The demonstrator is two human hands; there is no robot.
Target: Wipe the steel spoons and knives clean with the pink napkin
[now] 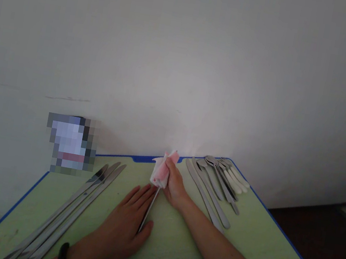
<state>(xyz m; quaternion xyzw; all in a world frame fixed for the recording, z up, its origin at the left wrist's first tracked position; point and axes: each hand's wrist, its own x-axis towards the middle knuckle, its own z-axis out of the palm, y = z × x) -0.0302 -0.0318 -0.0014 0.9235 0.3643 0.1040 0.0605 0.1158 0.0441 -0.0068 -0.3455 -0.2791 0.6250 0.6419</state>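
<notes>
My right hand (175, 183) is closed around a crumpled pink and white tissue (160, 173), which is wrapped over the far end of a thin metal piece of cutlery (149, 210). That end is hidden, so I cannot tell its kind. The near end of its shaft runs in between the thumb and forefinger of my left hand (125, 221), which keeps it down at the table with the fingers stretched forward. Left of my hands lie several long table knives (78, 211). To the right, spoons (209, 178) and knives (206, 193) are spread side by side.
The light green table (167, 258) has a blue edge and stands against a pale wall (185, 60). Several white-handled pieces of cutlery (234, 180) lie at the far right corner. A blurred-out device (68, 142) stands at the far left corner.
</notes>
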